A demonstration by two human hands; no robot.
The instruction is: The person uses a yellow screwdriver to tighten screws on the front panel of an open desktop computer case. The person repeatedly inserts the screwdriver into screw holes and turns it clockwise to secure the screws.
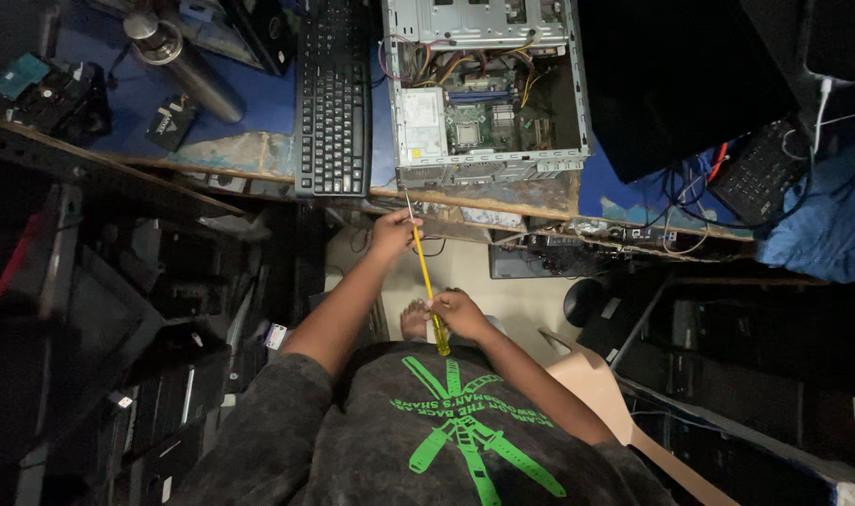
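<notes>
Along the top of the head view I see a blue-topped workbench (259, 112) with a worn front edge, and on it an open desktop computer case (488, 89) lying on its side, its circuit board, coloured wiring and pale drive cage showing. Just left of the case lies a black keyboard (332, 94), reaching the bench edge; farther left lie a grey metal cylinder (185, 67) and a dark hard drive (57, 94). To the right of the case a big black panel (680, 75) covers the bench, with a second keyboard (760, 169) and tangled cables beyond it, beside a heap of blue cloth (821, 225). Dark stacked equipment crowds the floor on both sides, and a tan cardboard piece (601, 389) leans near my right elbow. Between bench and body my left hand (393, 230) is curled shut around the upper shaft of a long screwdriver (424, 272), just below the case's front edge. My right hand (457, 314) is closed in a fist on the lower end, close to my chest, touching the handle (440, 339). The screwdriver is thin, with a bare metal tip pointing up at the case and a yellow shaft and handle, and it is tilted slightly leftward at the top. A bare foot (413, 320) shows on the pale floor just beside the right hand.
</notes>
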